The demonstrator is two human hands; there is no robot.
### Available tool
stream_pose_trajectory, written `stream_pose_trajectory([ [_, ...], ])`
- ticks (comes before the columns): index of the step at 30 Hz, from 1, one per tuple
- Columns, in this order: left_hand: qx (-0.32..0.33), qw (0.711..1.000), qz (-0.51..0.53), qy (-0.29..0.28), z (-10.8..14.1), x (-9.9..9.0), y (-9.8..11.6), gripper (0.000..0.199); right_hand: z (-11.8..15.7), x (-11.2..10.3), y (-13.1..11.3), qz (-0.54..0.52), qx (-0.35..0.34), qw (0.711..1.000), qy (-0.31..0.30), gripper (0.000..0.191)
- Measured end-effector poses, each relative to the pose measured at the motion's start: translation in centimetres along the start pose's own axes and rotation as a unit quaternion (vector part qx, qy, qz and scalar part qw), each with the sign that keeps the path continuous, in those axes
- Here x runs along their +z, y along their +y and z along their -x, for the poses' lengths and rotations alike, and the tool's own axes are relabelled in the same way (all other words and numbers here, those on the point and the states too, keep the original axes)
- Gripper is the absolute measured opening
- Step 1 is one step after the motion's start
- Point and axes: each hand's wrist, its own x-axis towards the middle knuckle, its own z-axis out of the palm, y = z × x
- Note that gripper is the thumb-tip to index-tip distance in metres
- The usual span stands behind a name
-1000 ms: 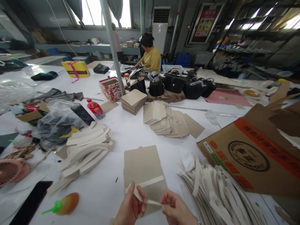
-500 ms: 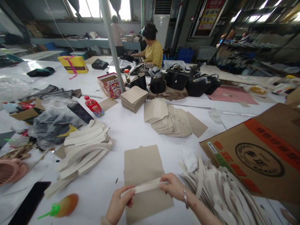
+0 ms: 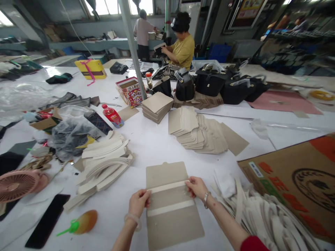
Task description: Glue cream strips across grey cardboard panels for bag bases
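A grey-brown cardboard sheet [image 3: 175, 228] with a small tab at its far edge lies flat on the white table before me. Two pale strips cross its width: an upper strip [image 3: 169, 187] and, nearer to me, a lower strip [image 3: 174, 207]. My left hand [image 3: 139, 203] pinches the left end of the upper strip at the sheet's left edge. At the other end, my right hand [image 3: 198, 188] has its fingers closed on the same strip. Loose pale strips [image 3: 261, 216] are heaped right of my right forearm, and more curved strips [image 3: 107, 167] are piled at left.
Stacked cardboard pieces [image 3: 197, 134] and a neater stack [image 3: 157, 106] stand beyond the sheet. A large carton [image 3: 293, 181] is at right. At left are a glue bottle [image 3: 85, 221], a black phone-like slab [image 3: 47, 221] and a pink fan [image 3: 19, 186]. A person in yellow [image 3: 184, 50] works across the table.
Both hands have moved the held strip away from me and down onto the sheet's upper part. The lower strip is now visible. My view has shifted slightly left.
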Motion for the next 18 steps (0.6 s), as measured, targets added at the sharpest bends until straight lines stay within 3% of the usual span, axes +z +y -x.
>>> stream_pose_trajectory([
  [10,0.017,0.998,-0.037,0.046,-0.9,-0.1,-1.6,0.037,-1.1,-0.2,1.5,0.037,-0.016,0.999,0.031,0.02],
  [18,0.001,0.996,-0.07,0.058,-1.4,-0.4,-1.8,0.041,-0.9,-0.1,1.1,0.029,0.003,0.998,0.054,0.021],
])
